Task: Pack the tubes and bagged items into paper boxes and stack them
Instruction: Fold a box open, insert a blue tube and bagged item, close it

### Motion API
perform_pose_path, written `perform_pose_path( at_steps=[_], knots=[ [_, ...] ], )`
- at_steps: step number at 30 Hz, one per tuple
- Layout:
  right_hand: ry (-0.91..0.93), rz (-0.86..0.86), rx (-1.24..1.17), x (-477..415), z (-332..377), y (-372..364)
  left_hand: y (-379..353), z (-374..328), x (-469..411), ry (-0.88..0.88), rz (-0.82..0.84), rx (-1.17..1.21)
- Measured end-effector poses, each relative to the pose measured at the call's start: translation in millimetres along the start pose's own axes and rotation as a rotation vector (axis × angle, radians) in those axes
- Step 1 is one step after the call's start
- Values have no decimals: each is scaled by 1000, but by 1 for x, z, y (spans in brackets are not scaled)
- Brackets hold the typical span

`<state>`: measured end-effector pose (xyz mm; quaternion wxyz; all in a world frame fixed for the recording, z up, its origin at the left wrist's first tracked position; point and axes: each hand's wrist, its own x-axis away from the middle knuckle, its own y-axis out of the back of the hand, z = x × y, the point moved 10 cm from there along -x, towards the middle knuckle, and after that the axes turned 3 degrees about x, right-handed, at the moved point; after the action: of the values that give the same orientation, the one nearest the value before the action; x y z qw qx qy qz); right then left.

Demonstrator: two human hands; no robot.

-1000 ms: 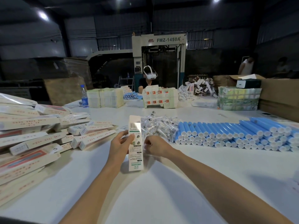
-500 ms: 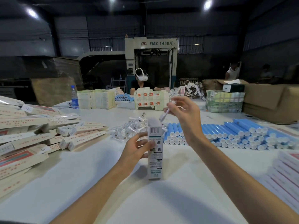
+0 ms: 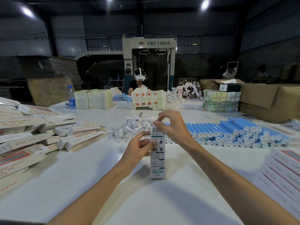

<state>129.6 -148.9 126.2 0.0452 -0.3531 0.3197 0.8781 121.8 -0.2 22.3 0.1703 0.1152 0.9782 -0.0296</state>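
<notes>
left hand [image 3: 139,150] grips the barcoded paper box [image 3: 158,166] upright on the tabletop [image 3: 97,184]; right hand [image 3: 173,125] fingers pinch, seemingly, a bagged item [image 3: 154,119] at its top; machine [image 3: 148,43] reads "fmz-1450a"

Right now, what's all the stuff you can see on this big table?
paper box: one, white, upright, centre
blue tubes: many, blue with white caps, stacked right
bagged items: a heap, clear, behind the paper box
long boxes: many, cream with red print, heaped left
flat boxes: a stack, white and red, right edge
water bottle: one, blue label, far left
cartons: some, brown, far right
table: one, white, under everything
left hand: one, grips the paper box's side
right hand: one, at its top, grasp unclear
</notes>
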Motion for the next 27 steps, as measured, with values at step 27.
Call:
perform_pose_path(
  at_steps=[27],
  knots=[
    [23, -19, -296, 50, -54, 13, -40, -22, -31, -211, 107, -181]
  ],
)
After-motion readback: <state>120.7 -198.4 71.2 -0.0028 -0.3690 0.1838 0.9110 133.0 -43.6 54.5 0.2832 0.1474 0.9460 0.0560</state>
